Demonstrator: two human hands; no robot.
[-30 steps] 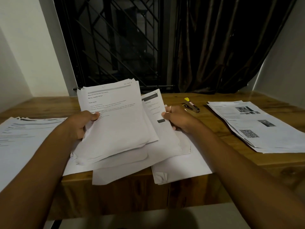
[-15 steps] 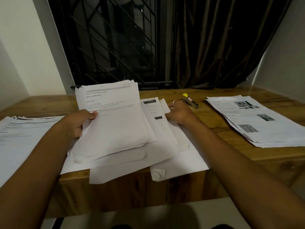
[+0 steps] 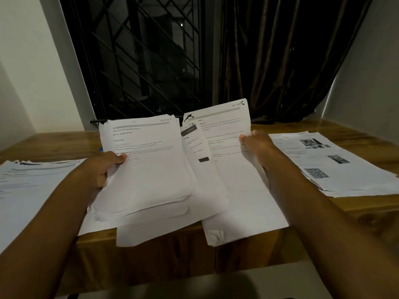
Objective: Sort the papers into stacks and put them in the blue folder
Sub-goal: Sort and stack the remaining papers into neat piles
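Wooden desk (image 3: 54, 145), left stack (image 3: 32, 186), right stack (image 3: 336, 169) — left hand (image 3: 101, 167) grips the central bundle (image 3: 151, 169), right hand (image 3: 261, 145) a sheet (image 3: 226, 130).

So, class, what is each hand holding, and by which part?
The left hand grips the paper bundle by its left edge, thumb on top; the right hand holds a printed sheet by its right edge.
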